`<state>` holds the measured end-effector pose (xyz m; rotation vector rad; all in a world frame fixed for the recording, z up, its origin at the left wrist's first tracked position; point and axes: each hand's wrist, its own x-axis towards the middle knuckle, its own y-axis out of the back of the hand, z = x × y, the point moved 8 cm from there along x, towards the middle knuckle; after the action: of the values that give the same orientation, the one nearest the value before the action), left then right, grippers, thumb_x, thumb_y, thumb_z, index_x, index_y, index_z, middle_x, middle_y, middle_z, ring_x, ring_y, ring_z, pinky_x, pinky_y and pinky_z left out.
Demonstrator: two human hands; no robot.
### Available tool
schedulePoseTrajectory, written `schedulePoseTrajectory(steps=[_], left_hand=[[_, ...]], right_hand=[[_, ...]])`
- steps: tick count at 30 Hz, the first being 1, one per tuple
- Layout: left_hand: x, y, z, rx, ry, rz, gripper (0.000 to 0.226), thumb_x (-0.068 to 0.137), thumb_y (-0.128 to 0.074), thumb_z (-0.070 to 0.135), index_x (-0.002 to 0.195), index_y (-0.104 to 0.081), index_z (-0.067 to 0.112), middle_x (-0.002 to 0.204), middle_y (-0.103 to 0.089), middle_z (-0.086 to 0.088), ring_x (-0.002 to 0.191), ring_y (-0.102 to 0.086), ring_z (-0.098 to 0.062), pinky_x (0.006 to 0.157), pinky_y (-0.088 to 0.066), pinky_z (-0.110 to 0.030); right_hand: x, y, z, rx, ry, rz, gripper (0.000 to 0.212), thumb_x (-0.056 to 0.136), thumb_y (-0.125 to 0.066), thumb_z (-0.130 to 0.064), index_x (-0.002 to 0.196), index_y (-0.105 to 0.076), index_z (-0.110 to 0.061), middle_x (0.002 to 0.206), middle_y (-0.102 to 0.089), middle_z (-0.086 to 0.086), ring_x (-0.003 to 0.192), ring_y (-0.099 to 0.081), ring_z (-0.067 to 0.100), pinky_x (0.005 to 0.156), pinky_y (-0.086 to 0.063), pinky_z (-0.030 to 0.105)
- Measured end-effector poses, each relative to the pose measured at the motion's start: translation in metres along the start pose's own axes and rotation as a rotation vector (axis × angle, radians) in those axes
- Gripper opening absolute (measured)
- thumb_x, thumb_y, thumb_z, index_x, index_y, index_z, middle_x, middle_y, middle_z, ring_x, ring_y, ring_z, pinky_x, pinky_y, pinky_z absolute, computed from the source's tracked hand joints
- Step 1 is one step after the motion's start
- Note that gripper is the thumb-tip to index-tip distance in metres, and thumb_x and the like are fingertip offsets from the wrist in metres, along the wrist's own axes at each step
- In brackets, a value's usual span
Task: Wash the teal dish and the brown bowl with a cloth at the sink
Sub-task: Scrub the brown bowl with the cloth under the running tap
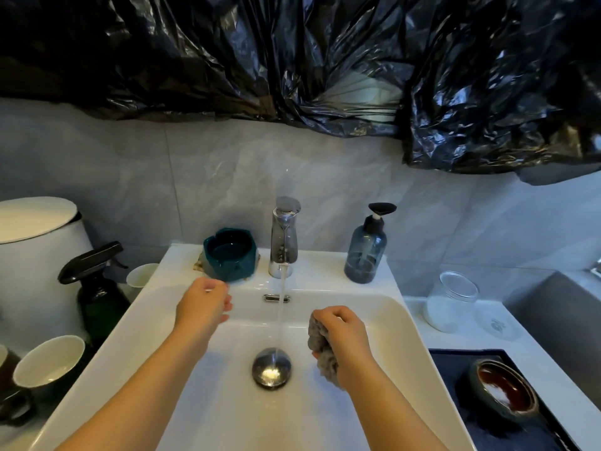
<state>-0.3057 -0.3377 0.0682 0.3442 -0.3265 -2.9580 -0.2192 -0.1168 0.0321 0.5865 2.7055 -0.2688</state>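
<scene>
1. Over the basin, the left hand point(203, 302) curls its fingers loosely, holding nothing; the right hand point(344, 333) clenches a nubbly grey cloth point(322, 346).
2. Just beyond the left hand, which is the nearer one, the glossy, notched teal dish point(229, 258) sits on the sink ledge point(325, 265).
3. Far right, the glazed brown bowl point(502, 390) rests on a dark mat point(455, 366).

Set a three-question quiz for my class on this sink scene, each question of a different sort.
1. True or false: water runs from the tap.
2. What does the right hand hold? A) grey cloth B) soap bottle C) brown bowl
3. Fill in: the teal dish stands on the sink ledge, to the ___ of the tap.
Key: 1 true; 2 A; 3 left.
</scene>
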Motion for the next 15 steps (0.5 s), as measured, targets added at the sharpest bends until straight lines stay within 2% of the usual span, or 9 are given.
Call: schedulePoseTrajectory(steps=[3,6,8,15], left_hand=[[-0.04,-0.025,-0.005,0.066,-0.021,-0.16,0.015,0.096,-0.048,0.02,0.105,-0.057,0.012,0.096,-0.062,-0.009,0.089,-0.061,-0.023,0.077,-0.052,-0.033],[-0.078,-0.057,-0.013,0.126,0.001,-0.3,0.009,0.095,-0.051,0.023,0.096,-0.058,0.017,0.092,-0.064,-0.008,0.084,-0.063,-0.02,0.073,-0.053,-0.03],[-0.097,-0.077,-0.016,0.145,0.008,-0.345,0.008,0.094,-0.052,0.023,0.092,-0.059,0.019,0.091,-0.064,-0.007,0.084,-0.063,-0.02,0.075,-0.054,-0.031],[-0.148,-0.152,0.011,0.161,-0.094,-0.41,0.014,0.095,-0.05,0.025,0.102,-0.059,0.018,0.092,-0.063,-0.005,0.086,-0.063,-0.018,0.073,-0.053,-0.028]], right_hand=[[-0.022,0.011,0.0,-0.017,0.027,0.001,0.008,0.079,-0.055,-0.01,0.072,-0.059,-0.009,0.053,-0.047,0.007,0.049,-0.037,0.019,0.051,-0.033,0.029],[-0.04,0.027,0.004,-0.061,0.028,0.02,0.017,0.077,-0.051,-0.01,0.061,-0.053,-0.012,0.051,-0.045,0.009,0.044,-0.033,0.019,0.044,-0.029,0.023],[-0.051,0.041,0.004,-0.063,0.032,0.043,0.017,0.077,-0.051,-0.01,0.06,-0.052,-0.012,0.052,-0.046,0.01,0.046,-0.034,0.021,0.044,-0.027,0.023],[-0.073,0.115,-0.022,-0.021,0.101,0.101,0.008,0.074,-0.054,-0.009,0.067,-0.056,-0.011,0.06,-0.049,0.012,0.064,-0.036,0.025,0.051,-0.029,0.028]])
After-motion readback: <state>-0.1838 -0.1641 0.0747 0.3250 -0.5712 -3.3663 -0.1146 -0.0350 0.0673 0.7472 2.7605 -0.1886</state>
